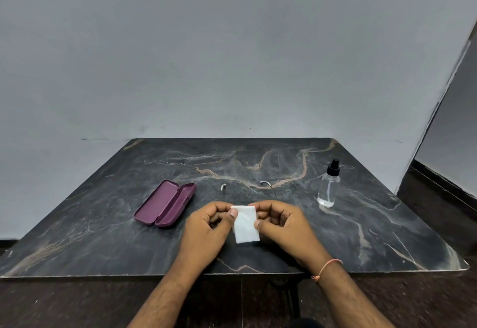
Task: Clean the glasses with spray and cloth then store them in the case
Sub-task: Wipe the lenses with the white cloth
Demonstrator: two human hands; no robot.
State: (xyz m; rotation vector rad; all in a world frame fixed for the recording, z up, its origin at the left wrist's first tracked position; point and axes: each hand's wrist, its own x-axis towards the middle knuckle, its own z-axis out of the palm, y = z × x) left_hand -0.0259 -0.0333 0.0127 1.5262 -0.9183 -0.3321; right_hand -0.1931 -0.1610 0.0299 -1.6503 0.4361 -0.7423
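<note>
We list the following, as seen from the head camera.

Cloth (246,223): small, white, rectangular. We hold it just above the near middle of the counter (361,229), pinched at its two side edges. The left hand (209,227) has thumb and curled fingers clamped on the cloth's left edge; the right hand (280,223) does the same on the right edge. Each grip is thus closed on the cloth and on nothing else.

Glasses (245,189): behind our hands, lying on the dark marbled counter. Only the two temple tips show clearly, pale and hooked; the rest of the frame is hidden by the hands or lost against the dark stone. We cannot tell how the lenses lie.

Case (165,202): purple, hard-shelled, lying open to the left of the hands, both halves facing up, apart from the glasses.

Spray bottle (329,184): clear, black pump top, standing upright to the right, well apart from the hands.

Wristband (326,268): thin, pinkish, on the right wrist.

Wall (232,56): plain grey, behind the counter.
</note>
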